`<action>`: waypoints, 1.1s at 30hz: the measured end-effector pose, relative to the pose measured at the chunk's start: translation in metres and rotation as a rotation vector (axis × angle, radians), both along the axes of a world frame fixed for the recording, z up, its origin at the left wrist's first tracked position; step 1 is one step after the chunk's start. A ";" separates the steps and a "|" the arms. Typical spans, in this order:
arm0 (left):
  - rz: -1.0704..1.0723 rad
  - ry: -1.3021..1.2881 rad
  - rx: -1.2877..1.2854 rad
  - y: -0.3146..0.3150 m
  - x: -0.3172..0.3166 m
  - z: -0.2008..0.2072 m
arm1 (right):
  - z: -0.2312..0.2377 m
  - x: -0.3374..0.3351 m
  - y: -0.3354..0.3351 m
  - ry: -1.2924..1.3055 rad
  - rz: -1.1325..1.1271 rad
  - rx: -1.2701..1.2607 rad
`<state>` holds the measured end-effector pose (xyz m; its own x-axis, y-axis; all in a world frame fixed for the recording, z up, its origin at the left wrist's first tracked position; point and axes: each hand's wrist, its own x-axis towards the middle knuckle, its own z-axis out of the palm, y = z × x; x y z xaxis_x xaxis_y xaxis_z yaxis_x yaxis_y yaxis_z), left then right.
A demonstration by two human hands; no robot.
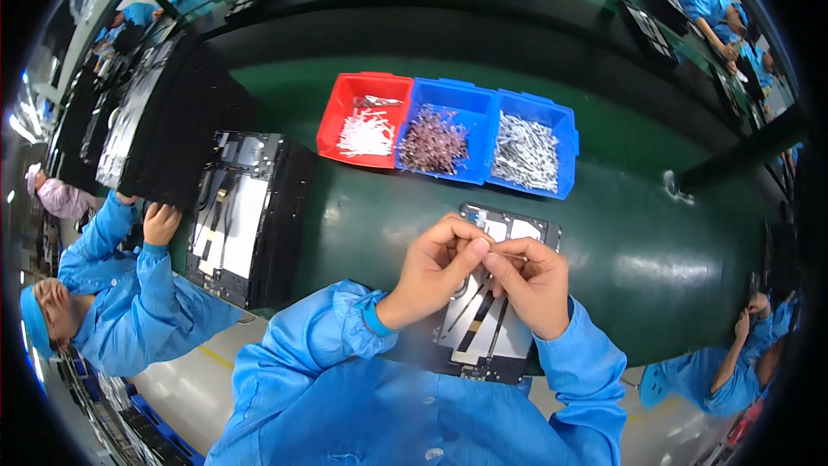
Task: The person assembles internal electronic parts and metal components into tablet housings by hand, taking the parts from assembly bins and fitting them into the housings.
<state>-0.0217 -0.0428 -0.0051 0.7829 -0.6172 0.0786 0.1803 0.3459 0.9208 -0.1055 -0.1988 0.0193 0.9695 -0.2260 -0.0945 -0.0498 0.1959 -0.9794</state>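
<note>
My left hand (435, 266) and my right hand (532, 283) meet fingertip to fingertip, both closed in a pinch. A thin brownish sliver (516, 256) shows at the right fingers; it is too small to name, and most of what the fingertips hold is hidden. Right below the hands lies an opened flat electronic device (467, 336), with pale battery panels, dark flat cables and a black frame. My hands cover part of its middle.
Beyond my hands stand a red bin (329, 140) of white strips, a blue bin (477, 105) of small brownish parts, and another blue bin (567, 148) of grey-white pieces. Stacked devices (233, 224) rise at left, beside a co-worker (121, 276). A dark post (733, 160) stands at right.
</note>
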 end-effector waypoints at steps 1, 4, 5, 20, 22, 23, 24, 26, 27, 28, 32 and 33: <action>0.022 -0.008 -0.028 -0.001 0.000 0.004 | 0.002 -0.001 0.000 -0.003 -0.004 -0.054; 0.047 0.006 0.006 0.002 0.005 0.005 | 0.001 0.004 0.001 -0.056 0.008 -0.042; 0.000 0.080 -0.035 0.003 0.005 0.007 | 0.001 0.004 0.000 -0.028 0.013 -0.059; -0.150 -0.022 0.079 0.002 0.012 0.009 | 0.001 -0.005 -0.014 -0.020 0.030 -0.001; -0.161 -0.026 0.033 0.002 0.013 0.005 | 0.002 -0.005 -0.014 -0.031 0.030 -0.005; -0.163 -0.027 0.032 0.002 0.014 0.005 | 0.002 -0.005 -0.014 -0.041 0.032 -0.010; -0.158 -0.028 0.024 0.002 0.014 0.005 | 0.001 -0.005 -0.013 -0.041 0.030 -0.011; -0.155 -0.029 0.016 0.002 0.015 0.004 | -0.003 -0.006 -0.012 -0.079 -0.009 -0.055; -0.153 -0.024 0.011 0.002 0.015 0.003 | -0.003 -0.006 -0.012 -0.079 -0.011 -0.056; -0.148 -0.018 0.007 0.002 0.015 0.002 | -0.003 -0.006 -0.010 -0.118 -0.047 -0.161; -0.133 0.025 -0.015 0.002 0.011 0.000 | 0.000 -0.005 -0.006 -0.234 -0.106 -0.458; -0.129 0.050 -0.024 0.002 0.009 0.000 | 0.000 -0.005 -0.005 -0.238 -0.103 -0.457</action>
<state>-0.0127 -0.0408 -0.0049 0.7007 -0.7112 0.0574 0.2699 0.3386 0.9014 -0.1102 -0.2040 0.0191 0.9227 -0.2877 0.2565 0.1817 -0.2621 -0.9478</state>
